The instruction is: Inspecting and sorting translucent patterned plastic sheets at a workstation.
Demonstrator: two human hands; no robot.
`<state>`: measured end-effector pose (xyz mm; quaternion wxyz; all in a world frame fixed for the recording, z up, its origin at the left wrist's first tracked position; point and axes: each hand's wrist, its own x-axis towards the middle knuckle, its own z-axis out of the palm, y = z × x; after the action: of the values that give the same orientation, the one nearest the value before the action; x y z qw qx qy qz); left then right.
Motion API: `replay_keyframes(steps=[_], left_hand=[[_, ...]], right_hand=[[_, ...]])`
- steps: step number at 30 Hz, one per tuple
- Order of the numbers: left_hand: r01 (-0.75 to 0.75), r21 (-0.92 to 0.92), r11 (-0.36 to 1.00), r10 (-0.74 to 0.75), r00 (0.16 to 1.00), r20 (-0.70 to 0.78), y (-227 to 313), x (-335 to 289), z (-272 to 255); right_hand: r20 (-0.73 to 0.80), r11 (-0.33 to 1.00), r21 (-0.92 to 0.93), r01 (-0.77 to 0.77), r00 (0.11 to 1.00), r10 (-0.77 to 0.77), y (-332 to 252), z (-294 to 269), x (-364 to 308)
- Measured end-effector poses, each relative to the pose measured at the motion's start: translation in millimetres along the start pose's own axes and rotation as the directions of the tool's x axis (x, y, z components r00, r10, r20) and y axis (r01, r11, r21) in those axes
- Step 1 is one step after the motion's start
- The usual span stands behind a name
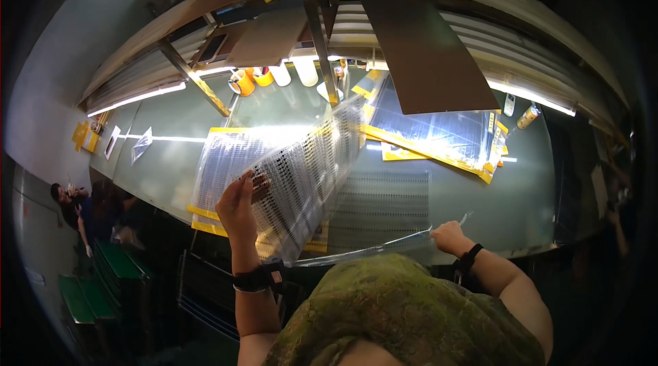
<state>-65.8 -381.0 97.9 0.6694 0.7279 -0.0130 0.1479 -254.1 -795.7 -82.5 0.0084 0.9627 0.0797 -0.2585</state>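
Worktable [510, 212], one: broad, pale green top, strip lights mirrored in it.

Brown board [432, 57], one: juts over the table from the shelf above.

Yellow-edged stack [428, 129], one: dark glossy sheets, far side, corners out of line.

Perforated sheet [305, 177], one: see-through, dark-patterned, raised aslant above the table's near-middle part. Possible fault: creasing or tearing, should the single-edge hold let its free end sag or catch on the stack.

Patterned flat sheet [387, 201], one: on the table, right of the raised one. Possible fault: scuffing, if the raised sheet drops across it.

Clear film [373, 249], one: thin, stretched along the near edge; whether joined to the perforated sheet, cannot tell. Possible fault: snapping or clinging, from uneven pull.

Left hand [238, 205], one: pinching the perforated sheet's left edge, thumb in front.

Right hand [449, 237], one: closed around the film's right end.
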Motion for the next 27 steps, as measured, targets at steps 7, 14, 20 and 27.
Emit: replay_keyframes(steps=[7, 14, 20, 27], left_hand=[[-0.062, 0.056, 0.997, 0.056, 0.994, 0.098, 9, -6, 2], [0.051, 0.063, 0.997, -0.070, 0.928, 0.365, -7, -46, 52], [0.388, -0.095, 0.917, -0.260, 0.760, 0.595, -43, -62, 70], [0.442, -0.077, 0.894, -0.313, 0.738, 0.598, -38, -54, 72]], right_hand=[[-0.208, 0.736, 0.671, 0.089, 0.976, 0.071, 30, -10, -5], [-0.562, 0.349, 0.797, 0.493, 0.817, 0.129, -9, -47, 13], [-0.045, -0.912, 0.197, 0.359, 0.933, 0.358, -65, -95, 31], [-0.379, -0.907, 0.163, 0.389, 0.873, 0.306, -23, -28, 91]])
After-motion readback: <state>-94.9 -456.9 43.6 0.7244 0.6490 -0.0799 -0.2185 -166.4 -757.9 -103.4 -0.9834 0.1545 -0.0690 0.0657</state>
